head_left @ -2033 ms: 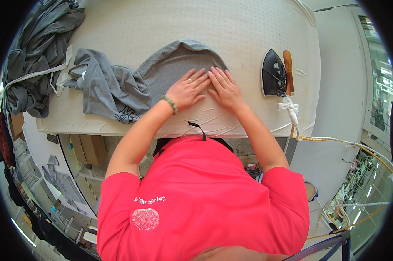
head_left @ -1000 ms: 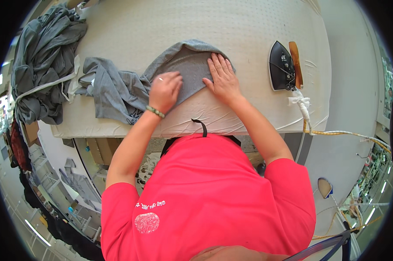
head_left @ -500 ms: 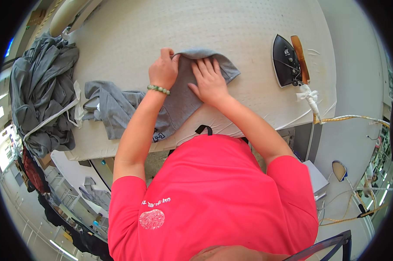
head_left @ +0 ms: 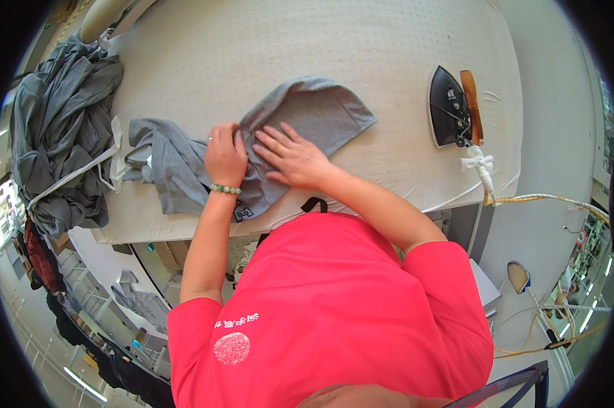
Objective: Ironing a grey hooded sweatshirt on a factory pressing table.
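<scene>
Grey garment (head_left: pixel 330 117) on the pale surface (head_left: pixel 402 160), near its front edge, in front of the person. Right part spread out, ending in a corner; left part bunched in folds. Dark print (head_left: pixel 243 213) at its lower edge. Left hand (head_left: pixel 225 156), bead bracelet (head_left: pixel 225 189) at wrist, on the garment's middle, fingers curled; fingertips partly hidden, so can't tell if its grip pinches cloth. Right hand (head_left: pixel 294 162) just beside it, palm down on the cloth, fingers extended and slightly spread, grip wide, nothing held. Black iron (head_left: pixel 447 109) with wooden handle (head_left: pixel 471 109) well apart, at right. Pile of grey clothes (head_left: pixel 65 136) at far left, white strip (head_left: pixel 72 182) across it.
</scene>
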`<action>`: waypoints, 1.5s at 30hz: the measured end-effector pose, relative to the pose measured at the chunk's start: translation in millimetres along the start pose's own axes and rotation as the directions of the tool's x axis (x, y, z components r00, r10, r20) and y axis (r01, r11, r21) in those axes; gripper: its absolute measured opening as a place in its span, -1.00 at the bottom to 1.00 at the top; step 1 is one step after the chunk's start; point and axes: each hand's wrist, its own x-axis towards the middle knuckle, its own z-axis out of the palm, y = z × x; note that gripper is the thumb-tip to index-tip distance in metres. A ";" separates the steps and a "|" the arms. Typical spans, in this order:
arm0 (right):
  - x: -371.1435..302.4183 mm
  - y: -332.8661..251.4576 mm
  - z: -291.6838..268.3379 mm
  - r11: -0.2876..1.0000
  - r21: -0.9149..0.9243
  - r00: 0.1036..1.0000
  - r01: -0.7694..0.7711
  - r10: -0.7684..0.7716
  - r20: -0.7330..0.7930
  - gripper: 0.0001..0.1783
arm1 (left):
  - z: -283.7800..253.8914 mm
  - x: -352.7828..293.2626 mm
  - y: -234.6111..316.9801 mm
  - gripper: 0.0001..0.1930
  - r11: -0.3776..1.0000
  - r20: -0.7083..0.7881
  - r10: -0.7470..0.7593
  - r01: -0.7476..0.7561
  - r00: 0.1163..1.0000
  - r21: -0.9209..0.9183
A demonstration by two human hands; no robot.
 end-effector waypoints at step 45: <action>-83.6 53.3 -204.4 0.735 -0.244 0.698 -0.633 0.678 0.232 -0.58 | 39.2 -140.2 104.3 -0.29 0.953 0.183 0.269 -0.234 0.946 -0.192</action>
